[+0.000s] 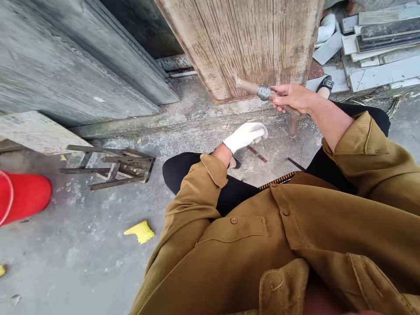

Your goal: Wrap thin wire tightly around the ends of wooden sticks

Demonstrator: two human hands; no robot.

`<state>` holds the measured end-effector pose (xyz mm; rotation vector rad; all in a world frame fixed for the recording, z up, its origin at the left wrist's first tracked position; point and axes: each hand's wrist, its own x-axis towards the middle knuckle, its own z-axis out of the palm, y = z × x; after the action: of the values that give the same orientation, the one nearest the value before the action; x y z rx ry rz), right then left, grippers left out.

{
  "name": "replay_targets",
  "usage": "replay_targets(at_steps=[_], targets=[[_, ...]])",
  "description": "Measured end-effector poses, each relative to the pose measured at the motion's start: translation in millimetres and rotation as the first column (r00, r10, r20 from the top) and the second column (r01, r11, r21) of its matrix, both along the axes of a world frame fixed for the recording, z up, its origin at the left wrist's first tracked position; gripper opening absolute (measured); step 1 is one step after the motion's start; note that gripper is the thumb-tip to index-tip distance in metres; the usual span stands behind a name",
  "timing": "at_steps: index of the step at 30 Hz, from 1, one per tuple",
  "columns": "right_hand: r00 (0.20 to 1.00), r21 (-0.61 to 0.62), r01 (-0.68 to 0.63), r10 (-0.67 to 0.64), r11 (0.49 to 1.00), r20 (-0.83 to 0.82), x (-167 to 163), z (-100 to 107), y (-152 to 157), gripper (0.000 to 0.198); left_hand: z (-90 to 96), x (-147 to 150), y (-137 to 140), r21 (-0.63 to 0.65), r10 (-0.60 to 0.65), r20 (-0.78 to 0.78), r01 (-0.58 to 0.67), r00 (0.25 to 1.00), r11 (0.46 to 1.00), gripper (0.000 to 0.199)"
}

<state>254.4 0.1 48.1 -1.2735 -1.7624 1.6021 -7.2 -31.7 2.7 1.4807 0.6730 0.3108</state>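
Observation:
My bare right hand [290,97] is wrapped round a forked wooden stick [246,85], which points up and to the left. A coil of silvery wire [263,92] is wound round the stick just beside my fingers. The stick's lower branch shows below the hand. My left hand [246,136], in a white glove, is lower and to the left with its fingers curled closed. A faint strand of wire runs down from the coil to the glove; the fingertips' exact grip is hard to see. Below the glove a thin reddish-brown strip [257,154] lies on the concrete.
A weathered wooden panel [243,43] stands ahead, with grey boards [82,65] leaning at left. A small wooden stool [118,168] lies on its side near a red bucket [24,197]. A yellow piece [140,232] is on the floor. Stacked boards [383,48] fill the upper right.

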Motion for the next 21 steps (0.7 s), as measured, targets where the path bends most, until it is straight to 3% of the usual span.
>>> replay_targets(at_steps=[1, 3, 5, 7, 9, 11, 13, 21], targets=[[0.983, 0.048, 0.015, -0.023, 0.999, 0.183, -2, -2, 1, 0.047, 1.6, 1, -2, 0.013, -0.039, -0.018, 0.039, 0.999, 0.999, 0.027], [0.848, 0.106, -0.062, -0.004, 0.992, 0.530, -5, -3, 2, 0.052, 3.8, 1, -1, 0.066, -0.065, -0.046, 0.068, 0.997, 0.996, 0.026], [0.679, -0.008, -0.211, 0.152, 0.978, 0.718, -7, -2, 1, 0.057, 3.9, -1, 2, 0.135, -0.040, -0.082, 0.051, 0.996, 0.990, 0.026], [0.573, -0.208, -0.336, 0.374, 0.919, 0.729, -8, -1, -1, 0.059, 2.5, -5, 5, 0.207, -0.007, -0.136, 0.036, 0.991, 0.978, 0.027], [0.531, -0.364, -0.434, 0.560, 0.824, 0.636, -7, -1, -3, 0.060, 0.9, -8, 8, 0.261, 0.032, -0.175, 0.016, 0.984, 0.965, 0.027], [0.520, -0.436, -0.508, 0.668, 0.743, 0.532, -6, 1, -4, 0.060, 0.6, -10, 10, 0.285, 0.057, -0.187, -0.002, 0.981, 0.959, 0.026], [0.547, -0.445, -0.549, 0.706, 0.708, 0.449, -3, 4, -4, 0.063, 1.7, -13, 13, 0.263, 0.087, -0.170, -0.040, 0.981, 0.964, 0.025], [0.766, -0.245, -0.521, 0.575, 0.817, 0.288, 10, 26, -7, 0.068, 1.6, -17, 21, 0.064, 0.196, -0.037, -0.193, 0.980, 0.979, 0.036]])
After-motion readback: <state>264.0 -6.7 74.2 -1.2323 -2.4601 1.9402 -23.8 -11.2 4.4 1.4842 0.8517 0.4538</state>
